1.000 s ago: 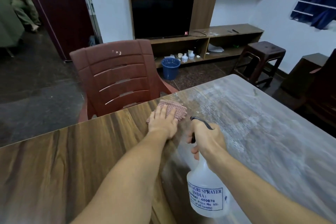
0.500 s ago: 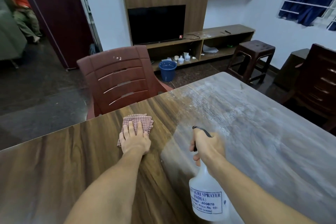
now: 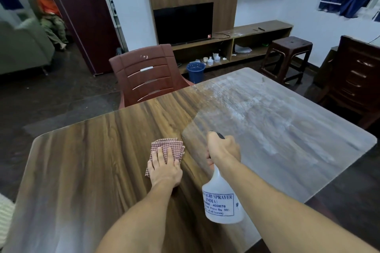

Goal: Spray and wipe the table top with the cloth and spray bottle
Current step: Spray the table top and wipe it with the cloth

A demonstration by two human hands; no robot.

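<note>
The left hand [image 3: 164, 168] lies flat with straight fingers on a folded checked cloth [image 3: 167, 146], pressing it to the wooden surface [image 3: 92, 160]. Just beside it, the right hand [image 3: 223, 148] grips the neck of a white spray bottle [image 3: 222, 203], held above the surface with its printed label facing the camera. The right part of the surface looks pale and streaky. A red chair [image 3: 148, 76] stands at the far edge.

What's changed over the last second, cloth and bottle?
The left hand slid the cloth from the far edge of the table by the chair back toward the person, still pressing flat. The right hand kept its grip on the spray bottle above the table.
</note>
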